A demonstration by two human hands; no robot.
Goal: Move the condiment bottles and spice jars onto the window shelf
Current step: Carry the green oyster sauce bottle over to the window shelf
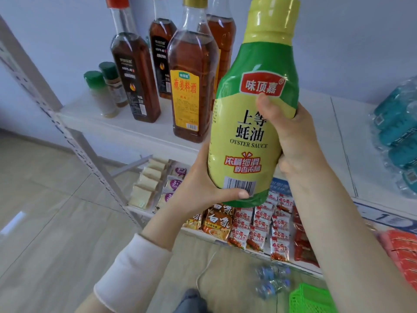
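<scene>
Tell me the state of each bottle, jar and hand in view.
oyster sauce bottle: capped, held off the shelf in both hands.
left hand: grips its base.
right hand: grips its middle.
wine bottle: capped, standing on shelf.
dark bottles: red-capped, standing on shelf.
spice jars: lidded, standing on shelf.

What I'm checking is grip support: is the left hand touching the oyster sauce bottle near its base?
Touching. The head view shows the left hand cupping the oyster sauce bottle near its base, thumb curled across its front.
</scene>
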